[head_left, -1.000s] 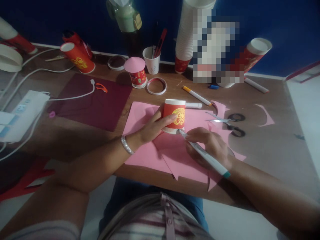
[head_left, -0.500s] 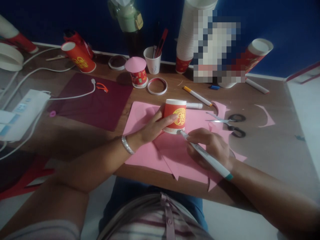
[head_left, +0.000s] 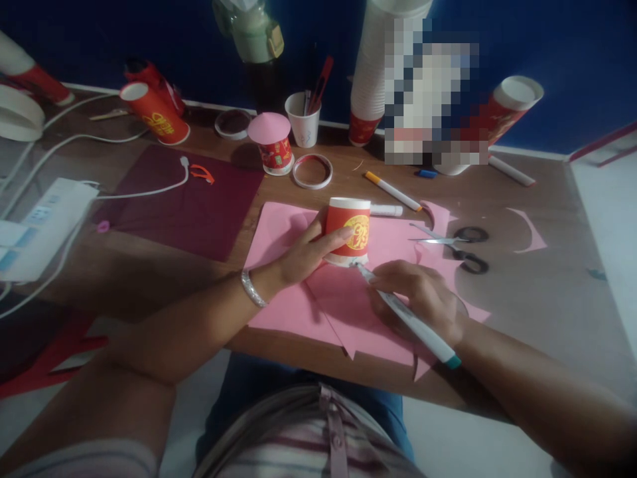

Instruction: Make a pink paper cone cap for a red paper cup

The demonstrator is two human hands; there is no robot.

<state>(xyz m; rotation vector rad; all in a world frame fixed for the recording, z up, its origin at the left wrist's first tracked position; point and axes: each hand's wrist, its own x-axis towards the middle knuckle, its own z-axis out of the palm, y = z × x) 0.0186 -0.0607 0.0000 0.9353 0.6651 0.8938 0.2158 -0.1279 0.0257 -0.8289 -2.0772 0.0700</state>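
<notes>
Grasping the red-and-white cylindrical paper cup [head_left: 343,222] at twelve o'clock, the left hand [head_left: 306,255] is presumably steadying it for the white, green-ended marker [head_left: 415,323] the right hand [head_left: 422,293] is pinching at the cup's four o'clock, tip at its lower edge.

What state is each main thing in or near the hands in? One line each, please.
Left hand: gripping red cup
Red cup: held
Right hand: gripping green-ended marker
Green-ended marker: uncapped, tip at cup's lower edge
Pink paper: cut, spread flat
Scissors: lying, blades open
Orange-ended marker: lying down
Pink-topped cup: upright
</notes>
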